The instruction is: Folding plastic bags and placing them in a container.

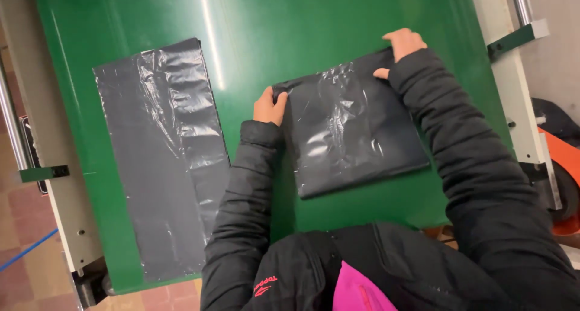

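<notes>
- We look down on a green table [272, 21], our landmark, where a folded stack of black plastic bags [353, 133] lies near its middle, just ahead of the person's chest.
- Our left hand [269, 107] pinches the stack's far left corner, fingers curled closed on the plastic, seemingly to keep the slippery layers squared.
- Our right hand [401, 45] grips the stack's far right corner, thumb tucked under the edge and fingers over it, so both top corners are held at once.
- To the left on the table, well apart from the stack, a long black plastic sheet [163, 154] lies spread flat and untouched, one half smooth, the other wrinkled.
- Black padded jacket sleeves [248, 190] frame the stack on either side.
- Beyond the table's right rim, a pale metal frame [513, 87] runs alongside.
</notes>
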